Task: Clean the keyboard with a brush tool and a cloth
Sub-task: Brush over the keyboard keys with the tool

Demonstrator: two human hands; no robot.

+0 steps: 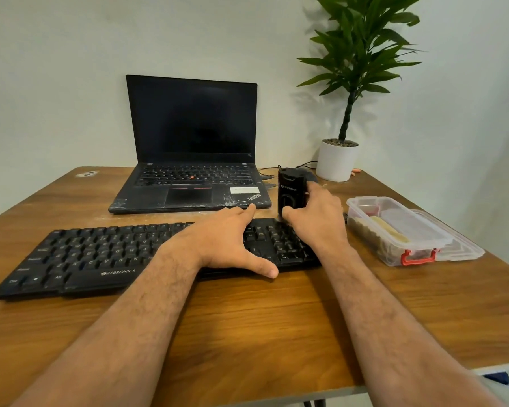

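Gripping black brush tool (290,191), right hand (316,218) fingers curled; left hand (224,239) spread, pressing keyboard (100,254).

The left hand (224,242) and right hand (315,218) cover part of the keyboard (100,257), the black tool's (290,192) lower end is hidden behind the right thumb, and the clear box's (406,230) contents stay unclear.

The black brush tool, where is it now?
The black brush tool stands upright in the right hand, above the keyboard at its right end, beside the laptop.
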